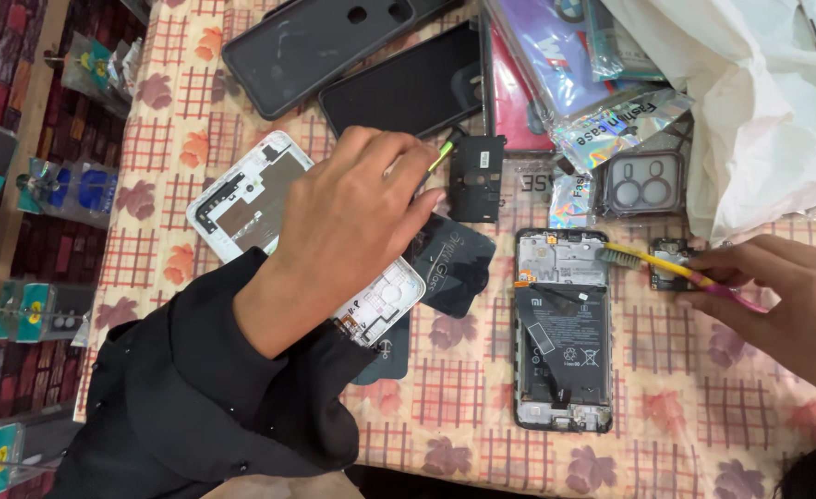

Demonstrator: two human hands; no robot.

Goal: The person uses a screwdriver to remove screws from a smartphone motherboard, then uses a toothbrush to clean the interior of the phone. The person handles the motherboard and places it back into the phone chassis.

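Observation:
An opened black phone point(563, 344) lies back-up on the chequered cloth, its battery and boards exposed. My right hand point(786, 296) grips a yellow and pink toothbrush point(652, 264), whose bristles rest on the phone's upper right corner. A small circuit board point(670, 249) lies just behind the brush. My left hand point(352, 217), in a black sleeve, hovers over a white phone frame point(241, 199) and pinches a thin green-yellow tool point(441, 154). The tool's tip points toward a small black cover piece point(477, 177).
A black phone case point(315, 42) and a dark screen panel point(408, 88) lie at the back. Packaged cases point(556, 55), a clear camera-ring case point(643, 180) and a white plastic bag point(759, 111) crowd the back right. A dark sachet point(454, 268) lies mid-table. Left of the table edge point(117, 212) hang packaged goods.

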